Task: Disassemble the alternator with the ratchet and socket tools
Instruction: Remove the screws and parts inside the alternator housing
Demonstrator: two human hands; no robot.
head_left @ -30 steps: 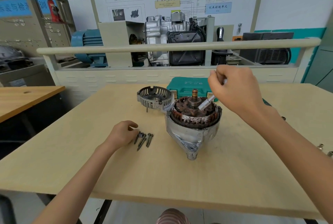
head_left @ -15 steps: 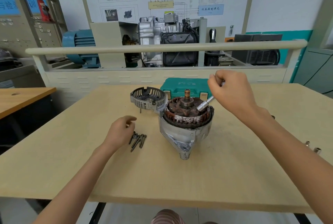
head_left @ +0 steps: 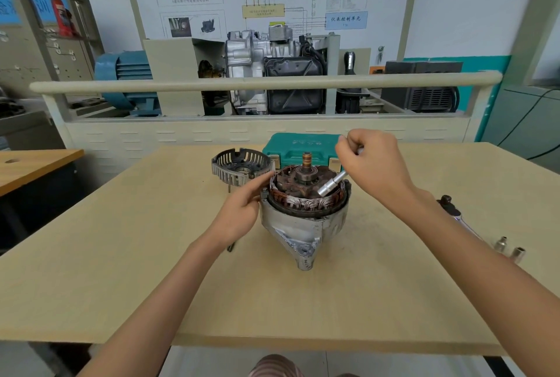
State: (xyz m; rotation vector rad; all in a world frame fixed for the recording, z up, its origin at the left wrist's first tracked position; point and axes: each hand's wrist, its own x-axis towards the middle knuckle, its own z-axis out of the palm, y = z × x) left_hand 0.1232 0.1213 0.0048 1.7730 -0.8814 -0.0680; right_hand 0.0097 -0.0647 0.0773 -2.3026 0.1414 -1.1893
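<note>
Alternator point(head_left: 304, 213): stands at the middle of the worktop point(head_left: 121, 255), mounting lug toward the viewer, open end up.
Rear cover point(head_left: 241, 166): already off; lies just behind and left of the alternator, beside the green tool case point(head_left: 298, 146).
Exposed parts: copper stator windings point(head_left: 306, 202) ring the top; rotor shaft with slip rings point(head_left: 306, 161) stands up in the centre.
Left hand point(head_left: 242, 213): fingers extended against the left flank of the housing, bracing it; nothing gripped.
Right hand point(head_left: 371, 166): curled round the upper end of a socket extension point(head_left: 331, 184), whose lower end dips inside the stator ring.
Removed bolts point(head_left: 231, 245): only a dark sliver shows under the left wrist; probably the through bolts, but too hidden to count.
Ratchet point(head_left: 457, 213): lies unused on the worktop at the right, well apart from the alternator.
Loose sockets point(head_left: 509, 249): two, just beside the ratchet's near end.
Done, by judgement: rear cover separated and at least some fasteners out.
Left, by judgement: stator, rotor and front housing remain together; a fastener inside the ring appears to be the current step.
</note>
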